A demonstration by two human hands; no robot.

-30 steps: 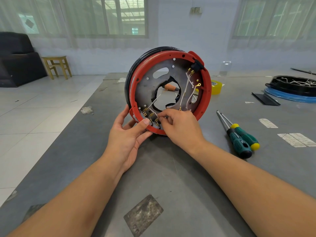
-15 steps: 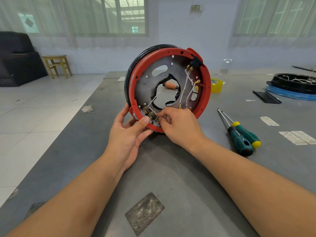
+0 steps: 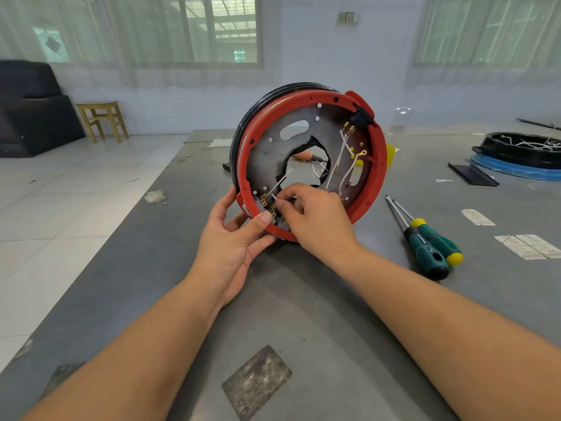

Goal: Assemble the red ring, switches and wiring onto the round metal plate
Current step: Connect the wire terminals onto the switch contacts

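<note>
A worn rectangular patch (image 3: 256,382) lay on the grey worktop (image 3: 303,299) nearest the viewer; both bare forearms reached forward over it. The left hand (image 3: 232,238) held the lower left edge of the red ring (image 3: 381,165), thumb laid on the ring's inner face and the remaining fingers curled behind the rim. The right hand (image 3: 315,218) was placed just beside it, its fingers (image 3: 280,205) pinching a white wire (image 3: 283,179) at the brass terminals (image 3: 268,205) at the lower left of the assembly; whether the wire end was seated on a terminal could not be determined, the fingertips covering the joint.

The round metal plate (image 3: 267,156) stood on edge on the worktop, tilted back, seated inside the red ring, with a black band (image 3: 243,129) behind it; further white wires (image 3: 341,153) ran down the plate's right side from a black switch (image 3: 359,117) mounted at the upper right of the ring; a large opening occupied the plate's centre.

To the right, two green-handled screwdrivers (image 3: 431,247) lay side by side, touching; paper labels (image 3: 528,246) lay beyond them. Farther right, a black strip (image 3: 472,174) lay near a black housing on a blue base (image 3: 522,153); a yellow tape roll (image 3: 390,153) showed behind the ring.

On the floor at far left stood a wooden stool (image 3: 101,120) beside a dark sofa (image 3: 30,110); curtained windows (image 3: 182,28) lined the rear wall.
</note>
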